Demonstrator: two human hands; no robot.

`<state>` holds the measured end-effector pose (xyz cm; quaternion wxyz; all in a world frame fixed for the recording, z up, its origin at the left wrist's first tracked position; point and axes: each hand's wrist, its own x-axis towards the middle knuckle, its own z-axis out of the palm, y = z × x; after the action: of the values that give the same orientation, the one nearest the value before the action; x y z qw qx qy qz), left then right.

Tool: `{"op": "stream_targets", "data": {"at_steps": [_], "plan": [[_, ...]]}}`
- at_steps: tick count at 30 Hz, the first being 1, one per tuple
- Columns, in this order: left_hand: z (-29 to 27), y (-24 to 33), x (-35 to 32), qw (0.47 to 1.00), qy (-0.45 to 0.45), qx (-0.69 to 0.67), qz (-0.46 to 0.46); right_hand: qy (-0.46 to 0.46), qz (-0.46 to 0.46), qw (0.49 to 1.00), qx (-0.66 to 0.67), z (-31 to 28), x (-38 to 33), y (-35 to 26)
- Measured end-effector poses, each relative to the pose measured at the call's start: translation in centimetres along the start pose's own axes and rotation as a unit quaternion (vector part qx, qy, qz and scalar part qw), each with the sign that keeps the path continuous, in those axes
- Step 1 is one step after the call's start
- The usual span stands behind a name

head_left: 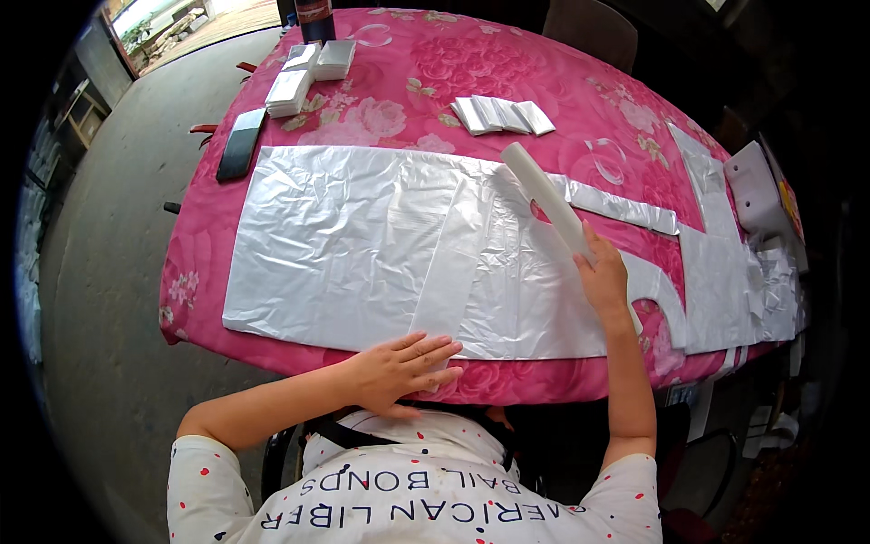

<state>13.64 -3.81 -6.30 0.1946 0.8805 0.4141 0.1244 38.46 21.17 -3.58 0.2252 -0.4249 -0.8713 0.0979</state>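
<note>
A large sheet of translucent white plastic bags (317, 236) lies spread over the table, with handle-shaped cut-outs at its right end. Near the front edge, my left hand (403, 367) rests flat on the plastic, fingers stretched out and holding nothing. Beneath its fingertips starts a narrow folded strip of plastic (444, 272) that runs toward the far side. My right hand (598, 267) is closed around the near end of a long white tube (544, 195), tilted with its far end to the left, over the bags' right part. Whether the tube touches the plastic I cannot tell.
A pink flowered cloth (489, 68) covers the table. Folded bag packets (503, 116) lie at the far middle, and stacked packets (288, 91) at the far left beside a phone (241, 145) and a dark bottle (315, 20). More plastic bags (720, 290) and a white box (757, 186) are right.
</note>
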Motion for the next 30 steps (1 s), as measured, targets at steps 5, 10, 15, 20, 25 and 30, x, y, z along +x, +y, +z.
{"op": "stream_targets", "data": {"at_steps": [5, 10, 15, 20, 25, 30], "plan": [[0.6, 0.1, 0.6, 0.995, -0.044, 0.092, -0.018, -0.103, -0.118, 0.978, 0.141, -0.5, -3.6, -6.6], [3.4, 3.0, 1.2, 0.982, 0.019, 0.173, -0.079, -0.111, -0.259, 0.954, 0.098, 2.4, -5.9, -10.1], [4.1, 3.0, 0.8, 0.983, 0.021, 0.166, -0.080, -0.069, -0.257, 0.961, 0.076, 5.6, 0.2, -9.5], [3.5, 2.6, 0.7, 0.985, 0.017, 0.165, -0.044, -0.019, -0.248, 0.966, 0.074, 8.2, 7.8, -7.8], [2.6, 1.7, -0.7, 0.995, 0.042, 0.092, -0.017, -0.079, -0.275, 0.949, 0.131, 7.0, 5.8, -9.5], [2.0, 0.7, -1.4, 0.996, 0.071, 0.054, 0.027, -0.260, -0.355, 0.878, 0.187, 5.1, -1.9, -10.5]]}}
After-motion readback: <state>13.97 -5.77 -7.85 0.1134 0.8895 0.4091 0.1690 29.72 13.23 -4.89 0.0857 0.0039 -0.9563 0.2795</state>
